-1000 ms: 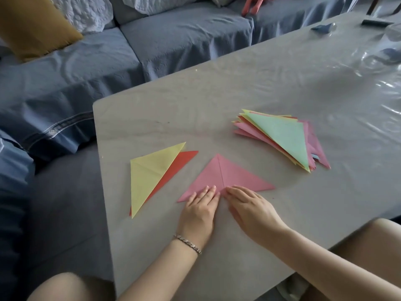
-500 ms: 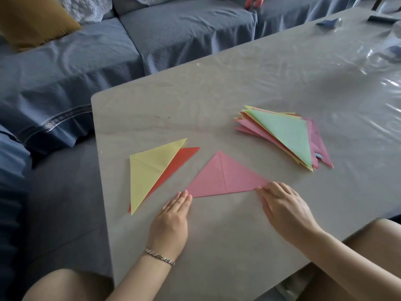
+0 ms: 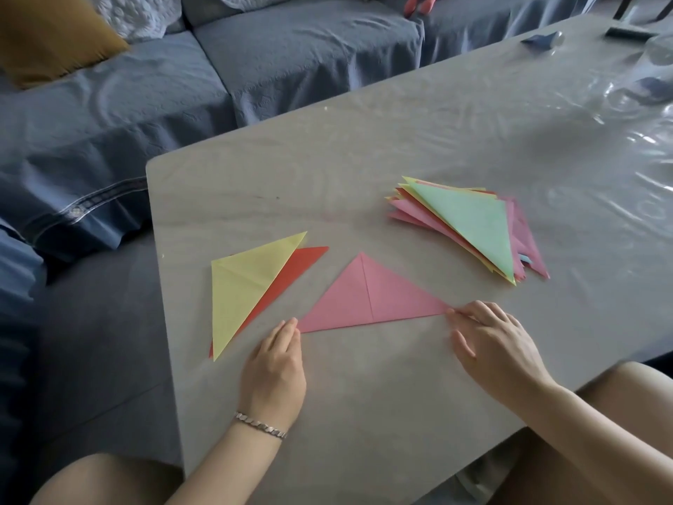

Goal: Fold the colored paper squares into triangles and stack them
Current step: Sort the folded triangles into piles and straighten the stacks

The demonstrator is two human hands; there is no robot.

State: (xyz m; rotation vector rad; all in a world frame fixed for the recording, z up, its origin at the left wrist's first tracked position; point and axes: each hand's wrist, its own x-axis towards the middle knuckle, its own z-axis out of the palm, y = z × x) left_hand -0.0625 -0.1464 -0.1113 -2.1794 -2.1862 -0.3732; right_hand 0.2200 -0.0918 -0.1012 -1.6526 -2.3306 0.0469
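Left hand [image 3: 273, 369] and right hand [image 3: 499, 344], fingers straight, pin the corners of the pink folded-paper triangle [image 3: 368, 297] to the grey surface [image 3: 364, 413]. We judge this sets the crease.

A silver bracelet [image 3: 260, 425] of flat, linked segments circles the wrist of the left hand [image 3: 275, 369]. The forearms behind it and behind the right hand [image 3: 499, 344] are bare as far as the view reaches. A bare left knee [image 3: 102, 479] and right knee [image 3: 619, 413] show at the bottom edge.

Table [image 3: 364, 413] holds pink triangle [image 3: 364, 300], yellow-red pair [image 3: 247, 286], stack [image 3: 469, 227].
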